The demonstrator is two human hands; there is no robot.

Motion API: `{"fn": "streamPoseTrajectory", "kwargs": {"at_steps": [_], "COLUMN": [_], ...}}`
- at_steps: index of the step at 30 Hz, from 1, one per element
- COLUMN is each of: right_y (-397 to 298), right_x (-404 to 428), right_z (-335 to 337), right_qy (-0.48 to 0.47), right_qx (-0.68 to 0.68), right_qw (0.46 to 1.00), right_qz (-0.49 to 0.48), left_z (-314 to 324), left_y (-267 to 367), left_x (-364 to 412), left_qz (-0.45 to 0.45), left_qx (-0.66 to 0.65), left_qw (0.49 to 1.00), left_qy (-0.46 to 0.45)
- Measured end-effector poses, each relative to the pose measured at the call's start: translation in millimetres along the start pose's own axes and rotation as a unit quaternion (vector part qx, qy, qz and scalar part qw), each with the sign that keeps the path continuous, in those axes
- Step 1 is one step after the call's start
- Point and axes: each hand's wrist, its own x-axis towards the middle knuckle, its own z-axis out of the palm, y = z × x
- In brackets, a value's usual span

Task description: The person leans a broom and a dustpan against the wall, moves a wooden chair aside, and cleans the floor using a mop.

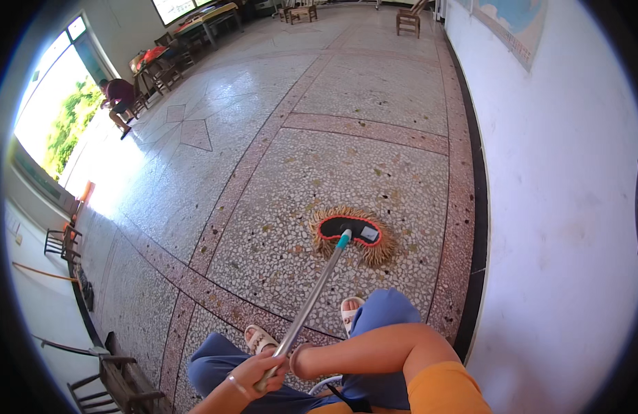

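Observation:
A dust mop with a tan string head rests on the speckled terrazzo floor ahead of my feet. Its metal pole slants back toward me and has a teal joint by the head. My left hand is closed round the lower end of the pole. Beside it, my right hand reaches in from the right and is mostly hidden behind its own wrist and the pole, so its fingers cannot be made out. Small dark and green bits lie scattered on the floor about the mop.
A white wall runs along the right. A wooden chair stands at the lower left. Farther off, a person sits beside the bright doorway, near tables and chairs. Another chair is at the far end.

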Motion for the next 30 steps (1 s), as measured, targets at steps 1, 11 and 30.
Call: {"fn": "streamPoseTrajectory", "kwargs": {"at_steps": [1,11,30], "right_y": [-5.4,2.5,31.4], "right_x": [-35.5,-116.3,-133.7], "right_z": [-11.6,-1.8,-53.4], "right_qy": [0.136,0.153,0.178], "right_qx": [-0.012,0.012,-0.080], "right_qw": [0.988,0.984,0.977], "right_qz": [-0.077,-0.095,-0.084], "left_z": [-7.1,45.9,-86.9], "left_y": [2.4,137.8,-89.3], "left_x": [3.6,175.3,-45.2], "left_qz": [0.021,0.095,0.114], "left_qx": [-0.011,0.012,-0.165], "left_qw": [1.000,0.995,0.979], "left_qy": [-0.011,0.024,0.020]}}
